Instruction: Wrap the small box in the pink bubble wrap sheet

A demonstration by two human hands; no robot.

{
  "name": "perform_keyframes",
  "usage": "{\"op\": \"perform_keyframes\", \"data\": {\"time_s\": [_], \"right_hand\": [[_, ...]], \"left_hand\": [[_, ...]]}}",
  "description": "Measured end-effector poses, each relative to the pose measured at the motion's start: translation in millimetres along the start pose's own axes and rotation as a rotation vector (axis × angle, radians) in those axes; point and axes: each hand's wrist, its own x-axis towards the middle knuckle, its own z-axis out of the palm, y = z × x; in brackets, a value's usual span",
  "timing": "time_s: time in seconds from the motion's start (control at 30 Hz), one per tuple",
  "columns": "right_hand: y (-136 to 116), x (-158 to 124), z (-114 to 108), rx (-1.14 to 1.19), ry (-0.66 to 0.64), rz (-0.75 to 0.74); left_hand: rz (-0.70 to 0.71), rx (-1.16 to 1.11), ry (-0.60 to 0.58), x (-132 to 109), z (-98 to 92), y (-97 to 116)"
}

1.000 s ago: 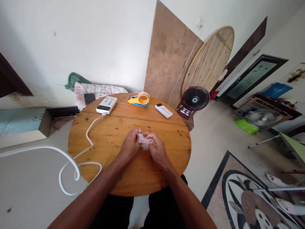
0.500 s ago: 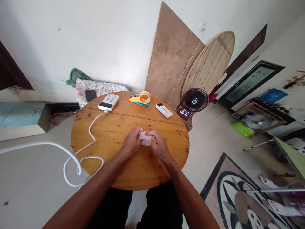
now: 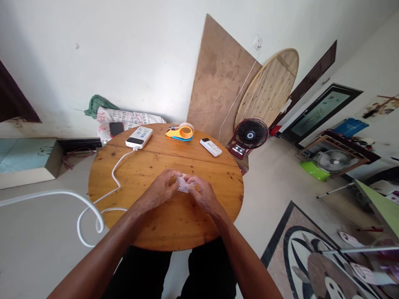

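A: Small crumpled piece of clear plastic film (image 3: pixel 183 185) sits between both hands, just above the middle of the round wooden table (image 3: pixel 146 166)
B: grip?
A: left hand (image 3: pixel 162 190) curled, thumb and fingertips pinched on the film's left edge. right hand (image 3: pixel 201 192) same on the right edge. both closed on it, knuckles nearly touching
B: hands resting on the top?
A: cannot tell, they're low over it, wrists near the front half
B: film flat or bunched?
A: bunched, mostly hidden by the fingers, too small to read more
B: what else is on the table
A: far side, well apart from the hands: white rectangular power bank (image 3: pixel 139 137) at left, white cable (image 3: pixel 116 176) plugged into it, running down the top and off the left edge in loops. orange and blue tape dispenser (image 3: pixel 180 132) with a roll of tape in it, centre back. white remote control (image 3: pixel 211 147) to its right
B: beyond the table?
A: black floor fan (image 3: pixel 251 134) on the floor right of it, brown board (image 3: pixel 218 79) and a round wooden tabletop (image 3: pixel 268 89) leaning on the wall, printed white sack (image 3: pixel 124 118) behind the power bank
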Motion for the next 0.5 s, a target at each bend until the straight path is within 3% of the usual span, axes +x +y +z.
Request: {"op": "perform_keyframes", "data": {"time_s": [0.23, 0.4, 0.5], "right_hand": [[14, -10, 5, -0.063, -0.017, -0.222], [25, -15, 13, -0.156, -0.009, -0.299], [27, -13, 16, -0.17, 0.002, -0.306]], "left_hand": [[0.122, 0.183, 0.003, -12, -1.1, -6], [0.092, 0.285, -0.037, -11, 1.9, -15], [0.062, 0.222, -0.061, -6, 8.1, -14]]}}
